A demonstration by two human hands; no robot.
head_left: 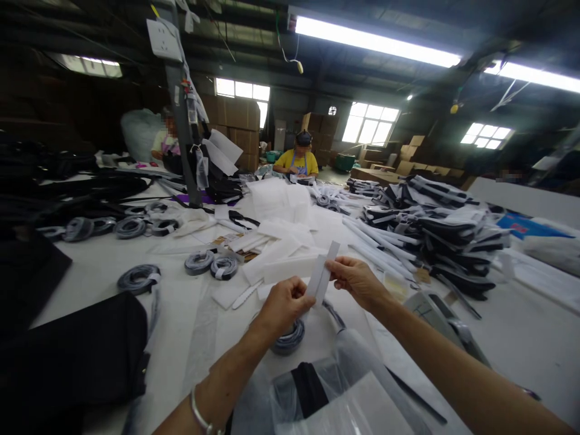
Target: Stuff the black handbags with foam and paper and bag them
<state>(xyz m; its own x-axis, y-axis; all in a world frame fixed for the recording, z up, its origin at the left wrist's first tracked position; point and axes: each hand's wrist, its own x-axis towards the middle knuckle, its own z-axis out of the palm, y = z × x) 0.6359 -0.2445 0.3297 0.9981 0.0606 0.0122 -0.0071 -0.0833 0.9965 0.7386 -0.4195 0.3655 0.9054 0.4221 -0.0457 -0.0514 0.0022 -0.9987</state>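
Over the middle of the table my left hand [286,302] pinches the lower end of a folded strip of white paper [321,279]. My right hand [356,279] grips the same strip higher up, at its right edge. The strip slants upward to the right, and a lengthwise fold or overlap shows in it. Just below my hands lies a coiled grey strap [290,341], partly hidden by my left hand. Closer to me is a clear plastic bag [281,399] with a black band [309,386] showing through it.
White foam sheets [283,202] are heaped beyond my hands. Several coiled straps [198,262] lie to the left, near a black fabric piece [86,350]. Stacked dark fabric pieces [446,223] stand at right, by a grey device [441,320]. A person in yellow [296,162] sits across the table.
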